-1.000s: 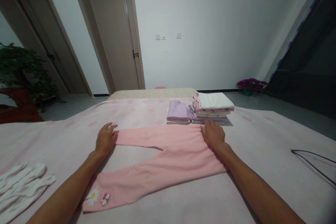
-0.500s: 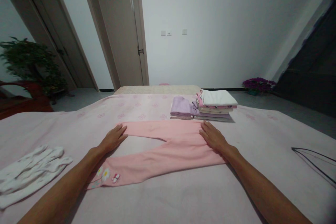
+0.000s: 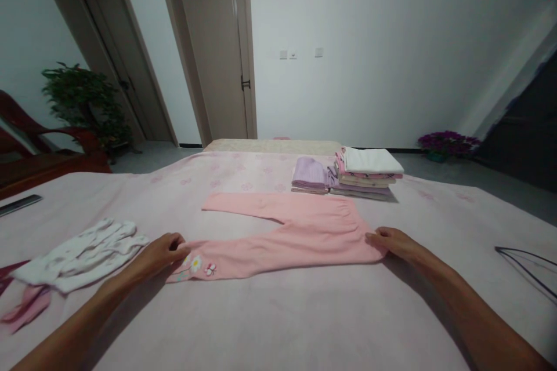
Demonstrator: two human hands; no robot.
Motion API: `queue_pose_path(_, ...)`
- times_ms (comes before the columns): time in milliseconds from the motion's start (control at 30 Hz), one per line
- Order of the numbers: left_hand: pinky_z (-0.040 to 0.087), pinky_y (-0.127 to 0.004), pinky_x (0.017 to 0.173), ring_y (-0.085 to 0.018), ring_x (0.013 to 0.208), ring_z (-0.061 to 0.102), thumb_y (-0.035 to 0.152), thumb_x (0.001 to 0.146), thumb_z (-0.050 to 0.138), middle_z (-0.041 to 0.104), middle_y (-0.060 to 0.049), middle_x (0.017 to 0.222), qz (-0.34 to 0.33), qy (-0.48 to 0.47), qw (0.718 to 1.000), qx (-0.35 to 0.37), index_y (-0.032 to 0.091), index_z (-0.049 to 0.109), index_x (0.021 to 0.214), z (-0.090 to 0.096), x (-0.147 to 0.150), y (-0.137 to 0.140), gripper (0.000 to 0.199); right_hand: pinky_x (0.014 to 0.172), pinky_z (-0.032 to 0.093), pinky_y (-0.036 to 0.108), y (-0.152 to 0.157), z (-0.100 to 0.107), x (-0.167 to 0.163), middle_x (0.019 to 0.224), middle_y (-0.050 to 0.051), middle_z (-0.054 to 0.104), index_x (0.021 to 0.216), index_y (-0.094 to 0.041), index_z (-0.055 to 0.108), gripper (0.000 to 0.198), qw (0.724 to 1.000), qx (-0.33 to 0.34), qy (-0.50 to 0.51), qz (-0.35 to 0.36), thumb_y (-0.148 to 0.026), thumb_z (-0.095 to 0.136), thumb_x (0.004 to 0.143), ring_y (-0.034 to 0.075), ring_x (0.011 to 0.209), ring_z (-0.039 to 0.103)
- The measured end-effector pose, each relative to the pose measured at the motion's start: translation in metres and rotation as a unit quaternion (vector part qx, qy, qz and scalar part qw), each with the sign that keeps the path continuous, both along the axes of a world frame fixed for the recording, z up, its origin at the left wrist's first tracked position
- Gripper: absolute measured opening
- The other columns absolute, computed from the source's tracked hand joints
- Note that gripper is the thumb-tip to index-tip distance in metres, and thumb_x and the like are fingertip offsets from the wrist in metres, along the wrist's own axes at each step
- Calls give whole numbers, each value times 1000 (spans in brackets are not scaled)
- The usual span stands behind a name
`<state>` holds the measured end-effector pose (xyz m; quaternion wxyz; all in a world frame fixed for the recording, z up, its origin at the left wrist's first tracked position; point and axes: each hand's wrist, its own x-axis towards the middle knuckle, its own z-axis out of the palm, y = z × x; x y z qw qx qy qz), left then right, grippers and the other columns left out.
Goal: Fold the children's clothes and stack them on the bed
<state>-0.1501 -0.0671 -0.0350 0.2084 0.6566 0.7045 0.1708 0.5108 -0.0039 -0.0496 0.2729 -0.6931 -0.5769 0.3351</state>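
Observation:
Pink trousers lie spread sideways on the bed, legs to the left and waistband to the right. White flowers and a butterfly decorate the cuff of the nearer leg. My left hand pinches the edge of that leg by the cuff. At the other end, my right hand grips the near corner of the waistband between thumb and fingers. The far leg rests flat, with neither hand on it.
Behind the trousers stand a folded purple garment and a taller stack of folded clothes topped with white. A crumpled white garment lies left. Black cable crosses the right side. A dark flat device sits far left.
Both hands have left the far side of the trousers and come nearer, now pinching the near leg's cuff and the waistband corner. The view has shifted slightly left.

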Motion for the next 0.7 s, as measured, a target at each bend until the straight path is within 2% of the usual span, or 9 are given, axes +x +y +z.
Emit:
queue_pose_path(133, 35, -25, 57, -16, 60, 50, 64, 67, 59, 54, 4, 63, 62, -163, 985, 16, 21, 54, 77, 11, 16, -10, 45, 49, 37, 24, -16, 12, -28, 65, 1, 61, 76, -19, 60, 34, 990, 23, 135, -30, -50, 71, 69, 13, 56, 53)
queue_pose_path(233, 39, -26, 58, -17, 62, 53, 70, 61, 61, 58, 3, 67, 101, -219, 971, -6, 21, 57, 82, 23, 25, -15, 54, 45, 39, 24, -27, 18, -41, 65, 0, 61, 84, -19, 59, 31, 976, 22, 208, -58, -44, 71, 70, 13, 49, 52)
queue_pose_path(367, 42, -27, 62, -21, 71, 59, 69, 60, 61, 62, 1, 72, 94, -173, 980, -28, 21, 59, 78, 26, 16, -22, 51, 36, 32, 21, -37, 23, -36, 53, -4, 54, 97, -18, 60, 32, 974, -1, 211, -78, -39, 69, 74, 9, 37, 41)
queue_pose_path(533, 39, -28, 62, -22, 71, 57, 62, 61, 60, 59, 1, 68, 26, -74, 995, -54, 22, 56, 69, 2, -7, -22, 41, 35, 25, 19, -44, 24, -27, 42, -8, 46, 108, -14, 61, 40, 980, -52, 182, -66, -38, 66, 77, 8, 33, 36)
queue_pose_path(633, 35, -27, 60, -21, 66, 56, 58, 60, 59, 57, 2, 63, 3, -7, 998, -56, 23, 53, 66, -8, -10, -20, 36, 37, 28, 20, -42, 22, -23, 44, -6, 49, 106, -13, 63, 41, 990, -34, 126, -49, -37, 68, 75, 10, 35, 40)
queue_pose_path(700, 32, -27, 59, -21, 64, 56, 56, 62, 58, 57, 2, 61, -5, 36, 997, -68, 23, 51, 65, -5, -9, -22, 34, 40, 30, 22, -38, 21, -15, 48, -3, 56, 102, -12, 66, 38, 998, -14, 60, -33, -34, 70, 71, 11, 39, 46)
